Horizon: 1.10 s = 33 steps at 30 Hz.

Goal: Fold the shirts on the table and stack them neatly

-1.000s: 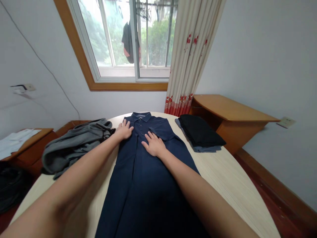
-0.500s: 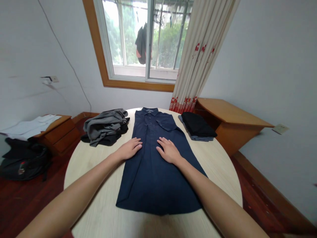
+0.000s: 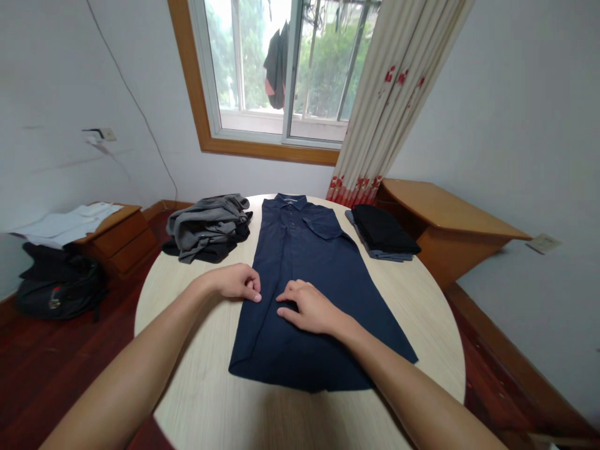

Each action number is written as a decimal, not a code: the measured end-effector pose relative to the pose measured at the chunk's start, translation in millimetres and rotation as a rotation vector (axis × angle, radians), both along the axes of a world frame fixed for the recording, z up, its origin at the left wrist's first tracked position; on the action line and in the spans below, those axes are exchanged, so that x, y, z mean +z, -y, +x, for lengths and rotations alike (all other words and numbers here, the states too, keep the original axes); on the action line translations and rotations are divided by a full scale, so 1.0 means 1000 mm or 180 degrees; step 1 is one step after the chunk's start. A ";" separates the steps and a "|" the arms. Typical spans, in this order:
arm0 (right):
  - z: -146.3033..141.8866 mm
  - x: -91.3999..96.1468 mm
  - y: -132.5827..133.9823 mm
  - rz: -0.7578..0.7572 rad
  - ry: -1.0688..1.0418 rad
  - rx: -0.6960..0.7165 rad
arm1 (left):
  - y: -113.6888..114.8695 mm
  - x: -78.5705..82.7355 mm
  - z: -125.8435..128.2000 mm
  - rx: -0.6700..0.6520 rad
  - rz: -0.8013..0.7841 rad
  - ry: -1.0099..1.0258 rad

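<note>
A dark navy short-sleeved polo shirt (image 3: 323, 281) lies front up on the table, its collar pointing toward the window. Its left side is folded inward in a long strip; the right sleeve lies across the chest. My left hand (image 3: 237, 281) is at the shirt's left folded edge with curled fingers, the thumb close to them. Whether cloth is between those fingers cannot be seen. Over the middle of the shirt is my right hand (image 3: 307, 306), thumb and forefinger apart, holding nothing.
A rumpled grey and black heap of clothes (image 3: 206, 228) sits at the table's back left. Folded black and blue-grey clothes (image 3: 384, 231) lie at the back right. The round pale table (image 3: 187, 362) stands near a wooden desk (image 3: 450, 206) and a curtain (image 3: 398, 81).
Both hands have moved off flat positions on the shirt. My left hand has curled its fingers at the edge; my right hand has shifted toward me and left. The camera view has tilted slightly.
</note>
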State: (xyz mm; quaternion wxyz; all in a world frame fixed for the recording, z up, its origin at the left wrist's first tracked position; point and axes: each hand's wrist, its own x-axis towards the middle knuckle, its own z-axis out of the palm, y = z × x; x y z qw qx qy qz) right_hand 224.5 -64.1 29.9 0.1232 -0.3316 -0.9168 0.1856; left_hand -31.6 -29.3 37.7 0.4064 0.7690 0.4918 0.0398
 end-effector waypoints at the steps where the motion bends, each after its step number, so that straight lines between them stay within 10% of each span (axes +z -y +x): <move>1: -0.005 -0.001 0.003 0.0056 0.0083 -0.0172 | 0.003 0.003 0.002 -0.0067 -0.0118 -0.0032; 6: -0.018 -0.011 0.010 0.0201 0.0063 -0.0539 | 0.022 0.016 0.016 -0.0508 -0.0796 -0.0318; 17: -0.017 -0.027 -0.002 -0.0676 -0.1085 -0.0062 | 0.029 0.016 0.030 -0.0794 -0.0612 -0.0175; 23: -0.017 -0.029 -0.010 -0.2110 -0.2286 -0.0122 | 0.017 0.021 0.004 -0.0780 -0.1344 0.0834; 33: -0.009 -0.014 -0.001 -0.3558 -0.2264 0.0210 | 0.012 0.022 -0.001 -0.0876 -0.1548 0.0771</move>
